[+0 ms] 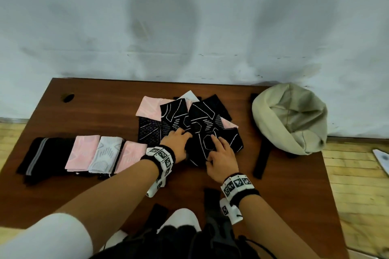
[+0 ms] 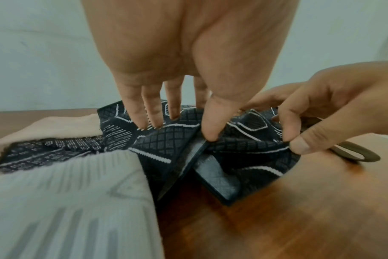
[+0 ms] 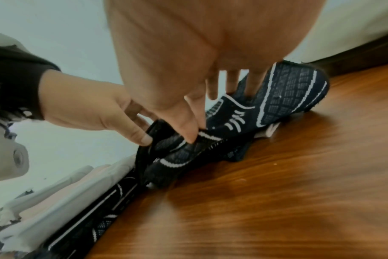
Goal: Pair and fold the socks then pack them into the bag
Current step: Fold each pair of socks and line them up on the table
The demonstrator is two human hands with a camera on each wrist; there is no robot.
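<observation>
A black sock with white line pattern (image 1: 202, 132) lies on top of a loose sock pile at the middle of the brown table (image 1: 94, 109). My left hand (image 1: 185, 132) lies on its left part; in the left wrist view the thumb and fingers (image 2: 177, 129) pinch a raised fold of this sock (image 2: 244, 140). My right hand (image 1: 214, 139) pinches the sock's near edge between thumb and forefinger (image 3: 195, 137). The edge is lifted slightly off the table. The beige bag (image 1: 290, 120) sits open at the right.
A row of folded pairs (image 1: 84, 153), black, pink and white, lies at the left. Pink (image 1: 149, 107) and black socks lie under the pile. A black strap (image 1: 262, 153) runs from the bag toward the table's front. The wall stands behind the table.
</observation>
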